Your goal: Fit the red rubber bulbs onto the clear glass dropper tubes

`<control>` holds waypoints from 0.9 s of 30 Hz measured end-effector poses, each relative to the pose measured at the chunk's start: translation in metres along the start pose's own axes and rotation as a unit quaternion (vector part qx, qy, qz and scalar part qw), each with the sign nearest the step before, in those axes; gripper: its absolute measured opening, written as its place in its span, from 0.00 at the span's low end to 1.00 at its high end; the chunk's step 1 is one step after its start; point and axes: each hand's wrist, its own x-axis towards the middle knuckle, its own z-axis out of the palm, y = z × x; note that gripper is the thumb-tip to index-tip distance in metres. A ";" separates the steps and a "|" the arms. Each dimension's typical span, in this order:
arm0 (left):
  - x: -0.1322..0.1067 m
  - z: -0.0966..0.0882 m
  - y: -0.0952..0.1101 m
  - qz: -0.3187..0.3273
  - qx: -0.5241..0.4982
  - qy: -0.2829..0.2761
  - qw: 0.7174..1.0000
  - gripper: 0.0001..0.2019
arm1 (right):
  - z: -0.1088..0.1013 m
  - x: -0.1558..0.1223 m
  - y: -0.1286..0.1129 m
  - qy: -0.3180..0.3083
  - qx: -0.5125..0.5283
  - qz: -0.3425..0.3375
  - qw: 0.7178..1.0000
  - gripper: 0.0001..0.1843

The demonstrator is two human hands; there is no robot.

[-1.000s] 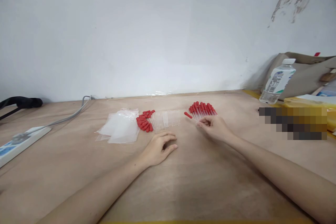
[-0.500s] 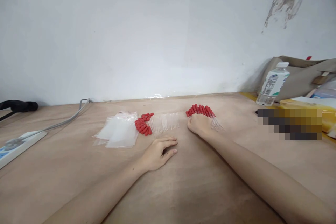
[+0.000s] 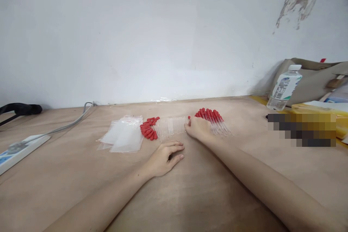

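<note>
Two piles of red-bulbed clear droppers lie on the wooden table: a left pile and a right pile. My right hand rests between them, fingers closed at the left pile's right end, with the red bulb of one dropper showing at the fingertips. My left hand lies on the table just in front of the left pile, fingers loosely stretched, holding nothing.
A stack of clear zip bags lies left of the droppers. A white power strip with a grey cable sits at the far left. A water bottle, a tan bag and yellow packages stand at the right.
My right hand has moved left from the right pile to the edge of the left pile, carrying one dropper. My left hand has stayed still.
</note>
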 end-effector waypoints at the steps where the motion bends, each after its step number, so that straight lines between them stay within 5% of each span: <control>1: 0.000 0.000 0.000 -0.001 0.001 0.001 1.000 0.15 | 0.001 0.002 -0.004 -0.010 0.000 0.005 1.000 0.19; 15: -0.001 0.001 0.000 -0.002 0.001 -0.005 1.000 0.15 | -0.005 0.022 -0.008 -0.079 -0.028 0.016 0.996 0.15; 20: -0.005 -0.001 0.001 -0.022 0.060 0.123 0.990 0.09 | -0.017 -0.007 0.003 -0.059 -0.037 -0.013 0.997 0.15; 24: 0.005 -0.034 -0.019 -0.108 0.137 0.245 0.954 0.08 | -0.023 -0.045 0.020 -0.004 -0.022 -0.144 0.989 0.14; 27: 0.023 -0.073 -0.052 -0.177 0.192 0.200 0.944 0.10 | -0.013 -0.064 0.033 0.025 0.042 -0.253 0.966 0.13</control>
